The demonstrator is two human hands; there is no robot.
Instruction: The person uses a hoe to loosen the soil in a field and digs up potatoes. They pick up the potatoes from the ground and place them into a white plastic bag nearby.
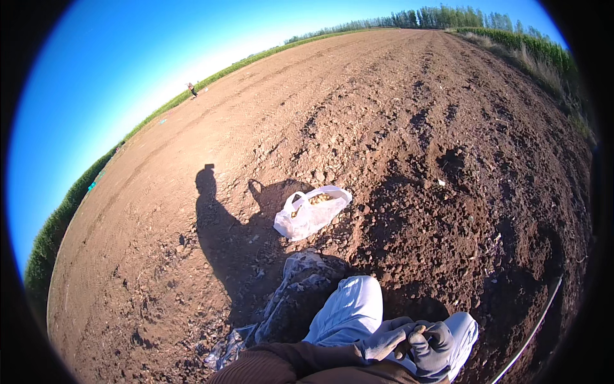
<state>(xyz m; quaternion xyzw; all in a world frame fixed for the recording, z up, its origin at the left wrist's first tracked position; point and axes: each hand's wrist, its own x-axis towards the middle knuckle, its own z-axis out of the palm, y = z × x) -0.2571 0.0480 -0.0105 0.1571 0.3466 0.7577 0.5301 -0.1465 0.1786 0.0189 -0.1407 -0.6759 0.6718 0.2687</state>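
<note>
At the lower right, my left hand [389, 337] and my right hand [430, 349], both in grey work gloves, meet over my knees in light trousers [352, 307]. Between the gloved fingertips is a small yellowish lump [420, 329]; its kind and which hand holds it I cannot tell. Beyond my knees a white plastic bag [307, 223] lies on the soil with its mouth open, and many small, round, yellowish-brown items [320, 198] show inside. Crumpled clear plastic film [276, 307] lies on the ground beside my leg.
Loose brown soil with clods [417, 230] surrounds me. A thin pale rod or hose [532, 333] curves along the lower right. Far off at the left stands another person [192, 90]. Green crops [53, 235] and trees [446, 18] edge the field. My shadow [216, 230] falls left of the bag.
</note>
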